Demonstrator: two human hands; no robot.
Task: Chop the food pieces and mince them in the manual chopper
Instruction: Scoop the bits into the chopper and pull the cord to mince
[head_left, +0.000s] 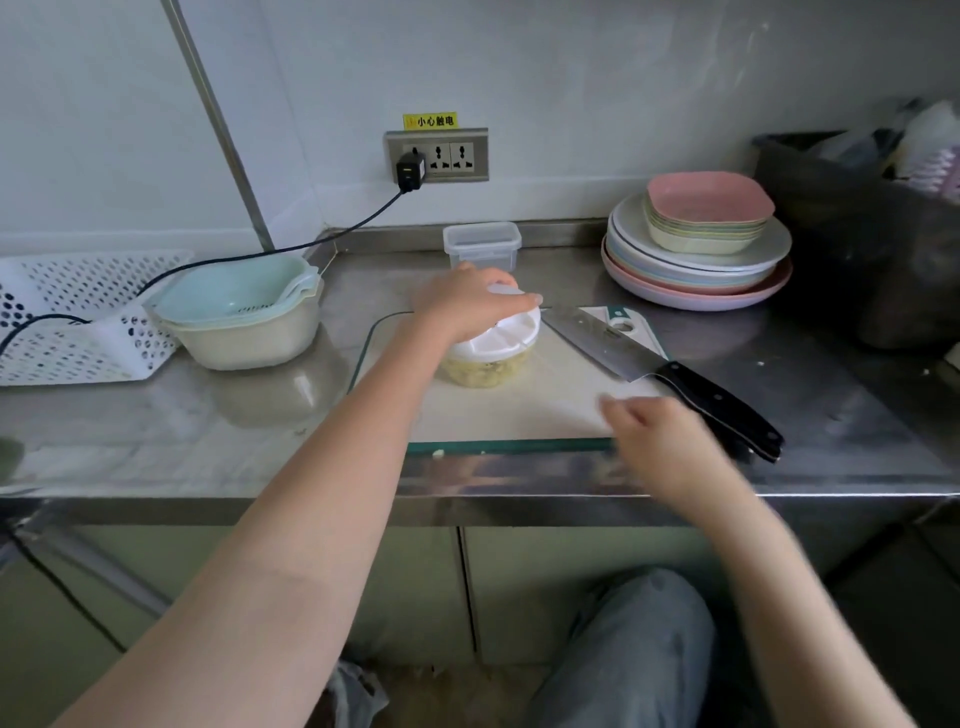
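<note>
The manual chopper (491, 358), a clear cup with a white lid, stands on the white cutting board (524, 410). Pale yellow minced food fills its lower part. My left hand (465, 306) lies over the lid, fingers curled round its top. My right hand (654, 436) is blurred and hovers over the board's near right corner with loosely curled fingers; whether it holds anything is unclear. A cleaver with a black handle (717, 402) lies diagonally on the board's right side, just beyond my right hand.
Nested colander bowls (244, 317) and a white perforated basket (67, 322) sit left. A clear lidded container (482, 244) stands behind the chopper. Stacked plates and bowls (696, 249) are at back right, a dark bin (857, 234) beyond. A small food scrap (438, 453) lies at the counter edge.
</note>
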